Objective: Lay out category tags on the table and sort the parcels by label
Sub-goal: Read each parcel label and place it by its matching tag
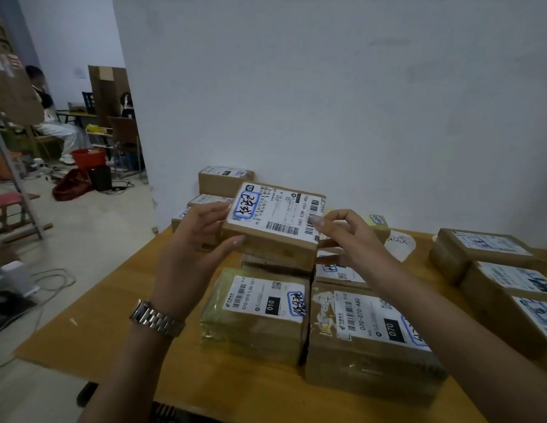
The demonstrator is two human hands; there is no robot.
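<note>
The held parcel (275, 221), a flat brown carton, is up in the air above the middle of the yellow worktop (113, 300), over the other cartons and touching none of them. Its long axis runs left to right between the two hands, and the top tips a little toward the camera, so the white shipping label faces up and forward. The blue-ringed handwriting sits at the carton's left end and the barcodes at its right end. The left grip (190, 245) holds the left end, with the thumb laid on the near side wall and the fingers on the end by the blue ring; a metal watch (156, 320) is on that wrist. The right grip (348, 236) pinches the right end, thumb tip on the label by the barcode and fingers curled around and under the end. Directly below, nearest the camera, lie the 010 parcel (257, 312) and just beside it the 070 parcel (370, 334), labels up. More cartons stand behind by the wall (225, 178) and along the right edge (479, 251). A white handwritten tag (399, 242) lies flat beyond the right wrist, partly hidden by it.
</note>
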